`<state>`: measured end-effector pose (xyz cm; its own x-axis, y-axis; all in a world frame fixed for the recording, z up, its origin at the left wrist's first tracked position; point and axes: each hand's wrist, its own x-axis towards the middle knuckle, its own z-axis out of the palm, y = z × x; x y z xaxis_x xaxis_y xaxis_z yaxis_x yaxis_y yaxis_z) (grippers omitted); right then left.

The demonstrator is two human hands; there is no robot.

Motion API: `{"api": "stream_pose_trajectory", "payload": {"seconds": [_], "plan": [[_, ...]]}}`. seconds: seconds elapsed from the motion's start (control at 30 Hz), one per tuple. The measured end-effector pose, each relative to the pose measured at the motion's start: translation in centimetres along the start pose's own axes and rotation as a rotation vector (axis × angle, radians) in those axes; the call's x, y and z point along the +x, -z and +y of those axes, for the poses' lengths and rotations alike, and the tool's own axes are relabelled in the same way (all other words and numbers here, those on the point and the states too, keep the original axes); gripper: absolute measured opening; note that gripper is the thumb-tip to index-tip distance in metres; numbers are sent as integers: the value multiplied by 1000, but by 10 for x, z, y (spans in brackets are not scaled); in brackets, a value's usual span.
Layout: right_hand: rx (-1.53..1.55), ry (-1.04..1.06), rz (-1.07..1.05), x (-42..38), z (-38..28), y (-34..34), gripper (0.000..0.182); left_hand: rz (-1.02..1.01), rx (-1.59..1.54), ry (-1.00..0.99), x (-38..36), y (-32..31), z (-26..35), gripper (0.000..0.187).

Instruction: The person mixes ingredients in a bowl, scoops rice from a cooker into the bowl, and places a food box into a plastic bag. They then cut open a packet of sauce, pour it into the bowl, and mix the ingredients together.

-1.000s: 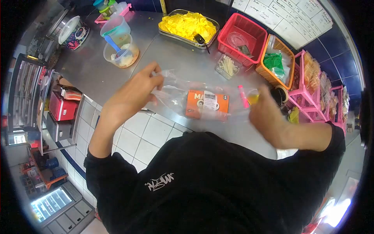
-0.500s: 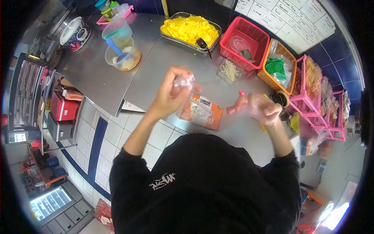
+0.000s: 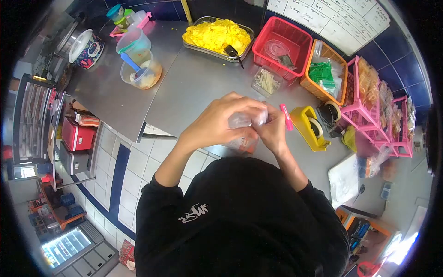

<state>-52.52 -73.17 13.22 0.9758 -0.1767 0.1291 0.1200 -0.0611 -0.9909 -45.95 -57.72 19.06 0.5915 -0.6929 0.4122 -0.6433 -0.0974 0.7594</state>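
My left hand and my right hand meet close together over the near edge of the steel table. Bunched clear plastic film is gripped between the curled fingers of both. Below them, an orange box shows through the film, mostly hidden by my hands. A slim pink tool lies right beside my right hand. Farther right sits a yellow tape dispenser. Just beyond my hands is a clear tub of thin sticks.
A glass tray of yellow spread with a black utensil stands at the back. Red and orange baskets are at back right, beside a pink rack. Clear tubs with a blue-handled tool stand left. A white sheet lies right.
My right hand has moved left to meet my left hand, which has shifted slightly right and nearer. The film, stretched between them before, is now bunched. The pink tool and tape dispenser are uncovered.
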Motion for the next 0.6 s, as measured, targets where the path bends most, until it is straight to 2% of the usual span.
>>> {"api": "stream_pose_trajectory", "payload": {"seconds": [0.1, 0.23, 0.3, 0.4, 0.43, 0.47, 0.53, 0.6], "plan": [[236, -168, -8, 3, 6, 4, 13, 74, 23, -64, -14, 4, -9, 39], [291, -100, 31, -3, 12, -6, 19, 194, -18, -38, -39, -14, -51, 22], [301, -97, 104, -6, 5, -7, 23, 295, -272, 6, -41, -26, -72, 17], [-63, 478, -97, -2, 27, 2, 28, 349, -591, 158, -39, -40, -78, 9], [-39, 335, -160, -5, 14, 3, 30, 331, -584, 185, -40, -43, -81, 8], [-48, 333, -220, -2, 7, 6, 28, 312, -578, 211, -40, -47, -84, 7], [-68, 323, -335, 2, -1, 13, 26, 233, -364, 184, -39, -52, -91, 9], [-256, 271, -329, 2, -6, 19, 23, 222, -273, 171, -38, -53, -86, 9]]}}
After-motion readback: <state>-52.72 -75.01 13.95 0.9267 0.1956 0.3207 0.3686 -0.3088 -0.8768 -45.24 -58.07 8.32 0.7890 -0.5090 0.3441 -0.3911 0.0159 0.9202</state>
